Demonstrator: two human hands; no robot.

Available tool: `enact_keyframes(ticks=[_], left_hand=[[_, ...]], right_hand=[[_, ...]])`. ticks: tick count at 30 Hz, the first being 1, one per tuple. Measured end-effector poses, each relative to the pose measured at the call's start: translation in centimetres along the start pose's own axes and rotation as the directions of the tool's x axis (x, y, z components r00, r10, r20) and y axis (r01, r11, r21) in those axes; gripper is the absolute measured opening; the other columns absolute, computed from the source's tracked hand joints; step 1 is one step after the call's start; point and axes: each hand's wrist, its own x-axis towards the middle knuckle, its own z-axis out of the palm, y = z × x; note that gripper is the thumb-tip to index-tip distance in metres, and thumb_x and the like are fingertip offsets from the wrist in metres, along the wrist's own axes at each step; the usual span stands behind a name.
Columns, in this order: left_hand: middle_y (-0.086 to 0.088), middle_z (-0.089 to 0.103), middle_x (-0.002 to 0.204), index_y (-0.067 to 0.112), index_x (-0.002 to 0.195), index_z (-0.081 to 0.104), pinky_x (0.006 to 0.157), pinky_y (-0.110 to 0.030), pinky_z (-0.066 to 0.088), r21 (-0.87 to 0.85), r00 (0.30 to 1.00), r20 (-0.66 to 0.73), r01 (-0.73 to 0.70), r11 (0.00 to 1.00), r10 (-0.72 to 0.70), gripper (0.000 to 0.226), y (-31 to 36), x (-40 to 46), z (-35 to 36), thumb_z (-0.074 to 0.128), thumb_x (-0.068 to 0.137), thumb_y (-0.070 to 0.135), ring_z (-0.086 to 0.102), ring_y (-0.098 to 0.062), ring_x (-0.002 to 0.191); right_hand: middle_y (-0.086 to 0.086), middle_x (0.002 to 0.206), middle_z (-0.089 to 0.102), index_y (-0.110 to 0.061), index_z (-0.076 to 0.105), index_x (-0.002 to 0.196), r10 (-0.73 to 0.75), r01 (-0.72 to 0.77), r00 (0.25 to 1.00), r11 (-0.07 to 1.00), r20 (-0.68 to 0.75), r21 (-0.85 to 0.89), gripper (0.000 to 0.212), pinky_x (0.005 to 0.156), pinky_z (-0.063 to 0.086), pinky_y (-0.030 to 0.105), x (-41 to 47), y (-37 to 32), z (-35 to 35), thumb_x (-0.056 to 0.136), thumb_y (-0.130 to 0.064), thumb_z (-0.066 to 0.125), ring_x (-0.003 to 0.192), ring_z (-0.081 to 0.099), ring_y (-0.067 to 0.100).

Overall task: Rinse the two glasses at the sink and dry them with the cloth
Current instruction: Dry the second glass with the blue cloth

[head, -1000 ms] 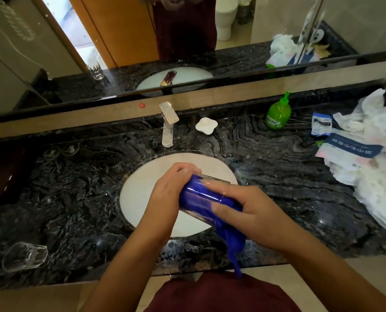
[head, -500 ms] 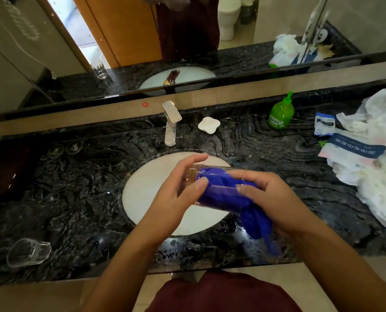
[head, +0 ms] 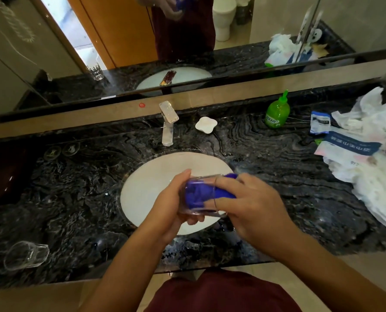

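A clear glass (head: pixel 201 210) is held on its side over the front of the white sink (head: pixel 151 183). My left hand (head: pixel 174 206) grips the glass by its base end. A blue cloth (head: pixel 198 194) is stuffed inside the glass, and my right hand (head: pixel 248 206) holds the cloth with its fingers pushed into the glass mouth. A second clear glass (head: pixel 26 255) stands on the black marble counter (head: pixel 75 210) at the front left, away from both hands.
The faucet (head: pixel 168 122) stands behind the sink, with a white soap dish (head: pixel 206 124) to its right. A green soap bottle (head: pixel 277 112) and a pile of white packets and wrappers (head: pixel 367 154) fill the right side. A mirror (head: pixel 52 41) runs along the back.
The blue cloth, first wrapped around the outside with a tail hanging down, has been pushed inside the glass. My right hand's fingers have gone into the glass mouth.
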Motion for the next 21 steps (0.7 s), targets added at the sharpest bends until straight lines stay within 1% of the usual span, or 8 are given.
enact_keyframes(ticks=[3, 7, 10, 13, 15, 18, 20, 21], left_hand=[[-0.016, 0.058, 0.065, 0.008, 0.097, 0.076, 0.035, -0.019, 0.028, -0.129, 0.993, 0.065, 0.102, 0.986, -0.094, 0.054, -0.1, 0.1, -0.1, 0.04, 0.101, 0.049, 0.049, -0.024, 0.04], [-0.018, 0.061, 0.072, 0.008, 0.104, 0.073, 0.034, -0.016, 0.029, -0.137, 0.99, 0.059, 0.132, 0.982, -0.125, 0.054, -0.2, -0.1, 0.1, 0.043, 0.099, 0.053, 0.049, -0.024, 0.04], [-0.016, 0.064, 0.074, 0.005, 0.11, 0.069, 0.034, -0.017, 0.035, -0.049, 0.991, 0.033, 0.129, 0.99, -0.128, 0.057, -0.2, -0.4, 0.7, 0.045, 0.099, 0.056, 0.054, -0.019, 0.042], [-0.017, 0.065, 0.075, 0.002, 0.12, 0.066, 0.035, -0.019, 0.037, -0.019, 0.994, 0.021, 0.106, 0.994, -0.105, 0.061, -0.3, -0.5, 1.2, 0.043, 0.101, 0.055, 0.056, -0.02, 0.045], [-0.017, 0.065, 0.072, 0.008, 0.108, 0.072, 0.035, -0.019, 0.036, 0.008, 0.998, 0.005, 0.055, 0.998, -0.055, 0.056, -0.1, -0.4, 1.4, 0.041, 0.103, 0.054, 0.055, -0.022, 0.046], [-0.017, 0.063, 0.067, 0.021, 0.084, 0.076, 0.036, -0.021, 0.032, 0.055, 0.999, -0.003, -0.048, 0.997, 0.048, 0.053, 0.3, -0.5, 1.6, 0.037, 0.105, 0.051, 0.053, -0.025, 0.046], [-0.016, 0.063, 0.065, 0.018, 0.089, 0.076, 0.038, -0.022, 0.033, 0.102, 0.995, -0.013, -0.096, 0.99, 0.098, 0.054, 0.3, -0.5, 1.6, 0.035, 0.106, 0.049, 0.054, -0.025, 0.047], [-0.015, 0.064, 0.064, 0.014, 0.095, 0.074, 0.039, -0.023, 0.034, 0.134, 0.993, -0.021, -0.11, 0.985, 0.114, 0.054, 0.2, -0.5, 1.6, 0.034, 0.107, 0.048, 0.054, -0.024, 0.048]], right_hand=[[0.003, 0.133, 0.068, -0.023, 0.08, 0.108, 0.005, 0.005, 0.983, 0.999, -0.186, 0.053, 0.036, 0.068, 0.051, 0.041, -0.3, 1.1, -0.7, 0.086, 0.0, 0.065, 0.08, 0.061, 0.029], [0.003, 0.136, 0.06, -0.029, 0.069, 0.131, 0.079, -0.06, 0.978, 0.993, -0.193, 0.105, 0.043, 0.082, 0.055, 0.034, -0.6, 0.5, -0.4, 0.091, -0.012, 0.066, 0.102, 0.063, 0.023], [-0.004, 0.123, 0.051, -0.034, 0.06, 0.129, 0.191, -0.171, 0.969, 0.976, -0.154, 0.134, 0.051, 0.066, 0.058, 0.034, -0.3, 0.7, -0.1, 0.079, -0.026, 0.069, 0.089, 0.061, 0.015], [-0.003, 0.104, 0.056, -0.03, 0.057, 0.118, 0.349, -0.302, 0.911, 0.927, -0.219, 0.223, 0.058, 0.061, 0.055, 0.034, -0.4, 0.5, 0.5, 0.069, -0.017, 0.084, 0.077, 0.06, 0.013], [-0.001, 0.096, 0.06, -0.028, 0.054, 0.116, 0.458, -0.376, 0.847, 0.875, -0.27, 0.307, 0.067, 0.061, 0.053, 0.034, -0.7, 0.2, 1.0, 0.064, -0.01, 0.091, 0.075, 0.059, 0.013], [0.0, 0.093, 0.058, -0.025, 0.059, 0.109, 0.469, -0.375, 0.829, 0.871, -0.306, 0.318, 0.05, 0.058, 0.05, 0.035, -0.7, -0.2, 1.5, 0.069, -0.016, 0.085, 0.072, 0.056, 0.015], [-0.002, 0.092, 0.056, -0.019, 0.068, 0.102, 0.48, -0.398, 0.825, 0.869, -0.299, 0.295, 0.03, 0.058, 0.047, 0.03, -0.6, -0.1, 1.6, 0.074, -0.029, 0.075, 0.071, 0.052, 0.012], [-0.002, 0.091, 0.056, -0.017, 0.071, 0.099, 0.496, -0.414, 0.82, 0.859, -0.286, 0.301, 0.029, 0.058, 0.046, 0.028, -0.5, 0.0, 1.5, 0.076, -0.033, 0.071, 0.07, 0.051, 0.011]])
